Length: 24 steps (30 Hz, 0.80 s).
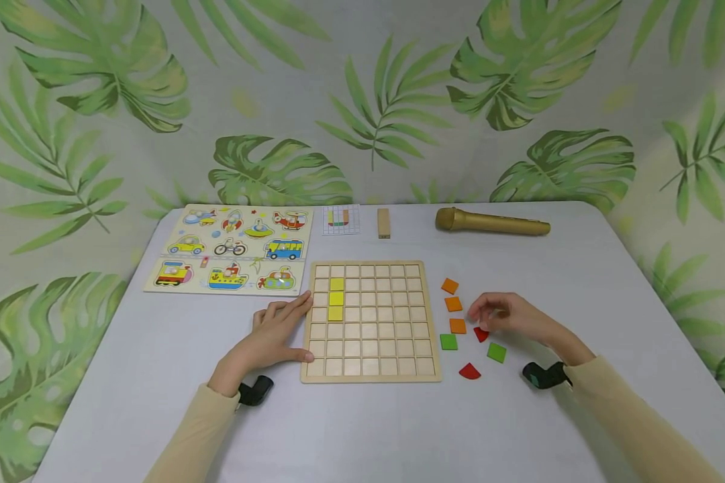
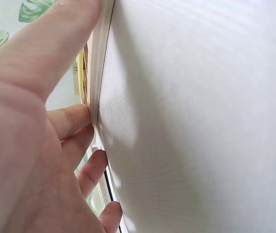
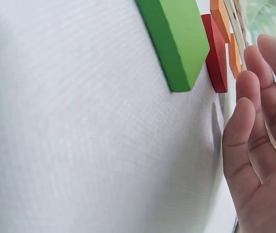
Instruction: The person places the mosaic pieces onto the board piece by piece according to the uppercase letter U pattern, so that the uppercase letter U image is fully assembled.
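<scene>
A wooden grid board (image 1: 371, 378) lies flat on the table, with yellow square tiles (image 1: 336, 299) in a column of its cells. My left hand (image 1: 272, 339) rests at the board's left edge, thumb and fingertips touching the frame; the left wrist view shows the fingers (image 2: 72, 121) against its side. Right of the board my right hand (image 1: 513, 315) hovers, fingers loosely bent, over a red quarter-round piece (image 1: 480, 334). Nothing shows between those fingers in the right wrist view. Around it lie orange squares (image 1: 454, 304), green squares (image 1: 497, 353) and another red quarter-round piece (image 1: 470, 371).
A vehicle peg puzzle (image 1: 254, 272) lies at the back left. Behind the board are a small pattern card (image 1: 341, 228) and a wooden block (image 1: 384, 223). A gold microphone (image 1: 495, 223) lies at the back right. A leaf-print cloth (image 1: 374, 100) hangs behind the table.
</scene>
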Motion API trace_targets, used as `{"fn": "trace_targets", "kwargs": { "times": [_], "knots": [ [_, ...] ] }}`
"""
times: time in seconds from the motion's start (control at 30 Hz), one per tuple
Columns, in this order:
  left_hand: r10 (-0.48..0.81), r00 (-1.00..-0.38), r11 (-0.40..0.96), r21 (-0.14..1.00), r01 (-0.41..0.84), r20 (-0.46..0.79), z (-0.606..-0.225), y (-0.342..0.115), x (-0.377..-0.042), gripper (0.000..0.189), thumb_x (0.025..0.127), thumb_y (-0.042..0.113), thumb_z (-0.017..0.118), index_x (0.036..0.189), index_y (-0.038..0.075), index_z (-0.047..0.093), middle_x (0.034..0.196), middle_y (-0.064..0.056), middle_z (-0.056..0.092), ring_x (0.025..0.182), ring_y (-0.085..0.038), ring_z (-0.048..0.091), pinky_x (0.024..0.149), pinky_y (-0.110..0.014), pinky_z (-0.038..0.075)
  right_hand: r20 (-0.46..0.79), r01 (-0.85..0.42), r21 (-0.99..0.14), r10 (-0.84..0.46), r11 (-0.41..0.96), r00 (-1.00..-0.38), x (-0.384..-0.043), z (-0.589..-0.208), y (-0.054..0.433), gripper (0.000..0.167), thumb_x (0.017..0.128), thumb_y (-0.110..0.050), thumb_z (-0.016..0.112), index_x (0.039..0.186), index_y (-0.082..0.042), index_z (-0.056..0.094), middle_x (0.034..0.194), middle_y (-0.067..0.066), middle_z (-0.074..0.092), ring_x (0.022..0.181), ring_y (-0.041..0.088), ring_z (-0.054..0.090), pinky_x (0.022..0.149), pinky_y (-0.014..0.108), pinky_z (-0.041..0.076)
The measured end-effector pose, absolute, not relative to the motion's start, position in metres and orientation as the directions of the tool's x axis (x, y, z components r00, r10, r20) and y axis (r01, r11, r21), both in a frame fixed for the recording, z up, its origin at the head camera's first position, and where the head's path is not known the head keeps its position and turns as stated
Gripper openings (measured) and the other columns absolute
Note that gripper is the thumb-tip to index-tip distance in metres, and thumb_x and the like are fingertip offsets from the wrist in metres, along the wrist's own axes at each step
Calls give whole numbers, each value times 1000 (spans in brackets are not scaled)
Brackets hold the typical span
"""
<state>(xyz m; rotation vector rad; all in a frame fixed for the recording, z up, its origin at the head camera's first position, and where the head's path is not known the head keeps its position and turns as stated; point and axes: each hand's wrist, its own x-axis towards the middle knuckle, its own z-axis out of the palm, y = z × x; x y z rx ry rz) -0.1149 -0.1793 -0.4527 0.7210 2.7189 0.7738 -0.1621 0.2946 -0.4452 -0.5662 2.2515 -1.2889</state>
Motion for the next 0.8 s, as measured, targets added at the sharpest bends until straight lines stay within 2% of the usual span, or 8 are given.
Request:
{"fn": "trace_targets", "kwargs": {
  "times": [0.27, 0.63, 0.8],
  "knots": [
    [515, -854, 740, 543, 398, -75, -454, -180, -115, 103, 74, 43, 79, 151, 4, 24, 159, -7, 14, 130, -35, 23, 92, -51, 15, -144, -215, -850, -606, 480, -783, -160, -445, 298, 19, 86, 4, 63, 103, -2, 66, 96, 10, 63, 84, 21, 53, 74, 27, 46],
    [518, -852, 743, 534, 403, -77, -457, -180, -117, 103, 74, 46, 78, 152, 6, 23, 159, -6, 13, 130, -34, 23, 93, -51, 15, -153, -257, -769, -559, 585, -815, -150, -448, 293, 24, 81, 4, 70, 100, -10, 67, 96, 0, 65, 88, 22, 52, 78, 28, 46],
    [513, -854, 750, 530, 395, -89, -456, -180, -117, 104, 74, 45, 78, 152, 6, 22, 159, -5, 12, 130, -34, 22, 93, -51, 15, -156, -271, -746, -555, 609, -817, -150, -447, 290, 24, 80, 5, 71, 99, -9, 67, 92, -1, 63, 83, 20, 51, 74, 27, 45]
  ]
}}
